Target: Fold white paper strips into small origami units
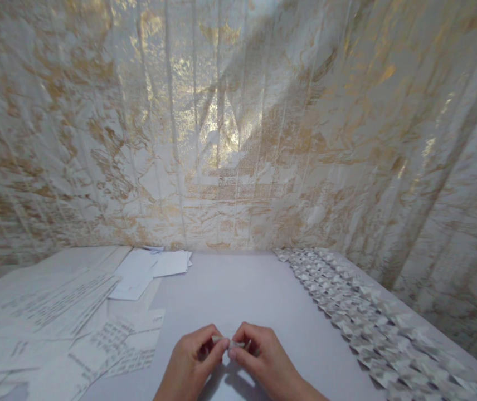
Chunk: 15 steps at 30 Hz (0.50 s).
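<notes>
Low in the middle of the head view, my left hand (199, 356) and my right hand (261, 353) meet over a pale tabletop. Between their thumbs and forefingers they pinch one small piece of folded paper (235, 345). Whitish-grey in colour, the paper is mostly hidden by the fingertips, so its exact shape does not show. Both hands are closed on it. Beneath the hands, dark shadows fall on the tabletop (230, 289).
Printed paper sheets (105, 345) spread over the left side. Behind them lie blank white paper pieces (134, 273). Along the right edge run rows of many small folded paper pieces (347, 312). A white-and-gold patterned curtain (238, 139) hangs behind the table.
</notes>
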{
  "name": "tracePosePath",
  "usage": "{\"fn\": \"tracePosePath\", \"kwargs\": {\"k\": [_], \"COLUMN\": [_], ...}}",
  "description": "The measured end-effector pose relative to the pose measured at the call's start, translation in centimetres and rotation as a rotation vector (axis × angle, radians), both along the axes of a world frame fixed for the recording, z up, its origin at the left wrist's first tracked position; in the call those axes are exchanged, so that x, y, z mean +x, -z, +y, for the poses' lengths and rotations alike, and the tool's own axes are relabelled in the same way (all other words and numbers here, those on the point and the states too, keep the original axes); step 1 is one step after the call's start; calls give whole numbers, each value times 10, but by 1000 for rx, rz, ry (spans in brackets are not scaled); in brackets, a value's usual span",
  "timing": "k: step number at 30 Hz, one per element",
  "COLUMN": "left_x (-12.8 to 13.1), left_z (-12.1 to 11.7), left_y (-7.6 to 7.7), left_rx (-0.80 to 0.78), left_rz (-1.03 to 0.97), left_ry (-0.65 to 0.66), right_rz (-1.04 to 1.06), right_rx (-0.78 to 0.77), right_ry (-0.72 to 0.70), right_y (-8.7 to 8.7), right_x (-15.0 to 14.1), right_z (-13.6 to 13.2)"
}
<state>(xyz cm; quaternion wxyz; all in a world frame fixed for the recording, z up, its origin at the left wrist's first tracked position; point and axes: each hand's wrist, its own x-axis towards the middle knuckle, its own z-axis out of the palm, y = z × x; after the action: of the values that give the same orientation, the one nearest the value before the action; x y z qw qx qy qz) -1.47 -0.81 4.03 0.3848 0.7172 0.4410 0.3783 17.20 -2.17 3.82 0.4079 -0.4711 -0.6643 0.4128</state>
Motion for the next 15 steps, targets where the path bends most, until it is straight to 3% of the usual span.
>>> {"fn": "tracePosePath", "kwargs": {"k": [7,15], "left_x": [4,8], "left_z": [-4,-1], "left_y": [-9,-4], "left_rx": [-152,-258], "left_rz": [-146,-235], "left_ry": [52,97], "right_rz": [35,-15], "right_rx": [-72,-27], "right_ry": [13,-11], "right_y": [2,-6], "right_x": [0,5], "right_z": [-1,-1]}}
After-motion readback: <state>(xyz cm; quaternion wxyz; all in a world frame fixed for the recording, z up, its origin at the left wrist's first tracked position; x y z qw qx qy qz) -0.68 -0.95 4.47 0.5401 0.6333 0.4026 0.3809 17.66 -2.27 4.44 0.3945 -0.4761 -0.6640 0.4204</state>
